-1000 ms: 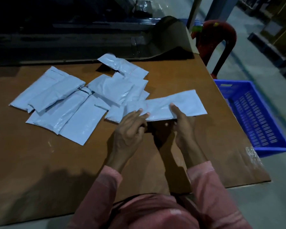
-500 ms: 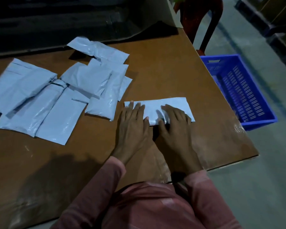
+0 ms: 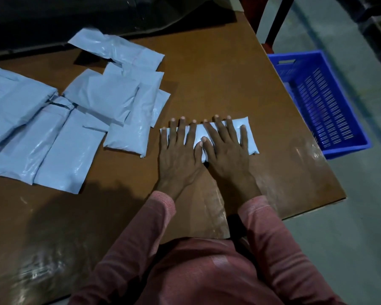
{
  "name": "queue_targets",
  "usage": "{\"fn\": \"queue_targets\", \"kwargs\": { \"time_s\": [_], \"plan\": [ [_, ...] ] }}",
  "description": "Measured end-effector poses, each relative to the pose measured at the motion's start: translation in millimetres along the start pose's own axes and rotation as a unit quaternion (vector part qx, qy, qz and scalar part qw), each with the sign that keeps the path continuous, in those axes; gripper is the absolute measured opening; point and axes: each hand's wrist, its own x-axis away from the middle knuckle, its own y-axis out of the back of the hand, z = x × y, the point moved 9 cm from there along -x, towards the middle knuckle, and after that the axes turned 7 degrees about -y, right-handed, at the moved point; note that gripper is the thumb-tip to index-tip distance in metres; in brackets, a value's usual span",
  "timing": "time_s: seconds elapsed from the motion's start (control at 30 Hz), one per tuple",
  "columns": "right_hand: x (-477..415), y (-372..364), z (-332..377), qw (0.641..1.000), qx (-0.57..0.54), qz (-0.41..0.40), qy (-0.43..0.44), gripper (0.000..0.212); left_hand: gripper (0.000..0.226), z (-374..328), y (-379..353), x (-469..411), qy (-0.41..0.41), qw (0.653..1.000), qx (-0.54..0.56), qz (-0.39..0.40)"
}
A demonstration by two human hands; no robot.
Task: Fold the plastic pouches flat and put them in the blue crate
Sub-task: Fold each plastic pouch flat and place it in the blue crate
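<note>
Dim, cool-toned. Glare on table (image 3: 299, 155) right of right hand (image 3: 226, 150); heavy shadow near-left of left hand (image 3: 178, 155); edges bowed, soft.

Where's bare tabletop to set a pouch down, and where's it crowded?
Free: table between the folded pouch and the edge beside the blue crate; the far stretch beyond that pouch; the near-left area below the loose pouches. Crowded: loose pouches fill the left, ending close to the left hand.

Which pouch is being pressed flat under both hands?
The folded pouch lying alone nearest the blue crate: the left hand and right hand both press on it with straight fingers. The other pouches overlap in a heap further left, untouched.
</note>
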Motion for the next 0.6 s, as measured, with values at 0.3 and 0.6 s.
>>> {"fn": "queue_targets", "kwargs": {
  "time_s": [0.3,0.6],
  "plan": [
    [-5.2,-5.2,1.1,1.000,0.021,0.003,0.003,0.053,0.060,1.8,-2.1,-1.7,0.019,1.000,-0.009,0.003],
    [-6.4,-7.0,0.9,1.000,0.026,0.001,0.007,0.053,0.060,3.0,-5.2,-3.2,0.034,0.999,-0.010,0.003]
  ]
}}
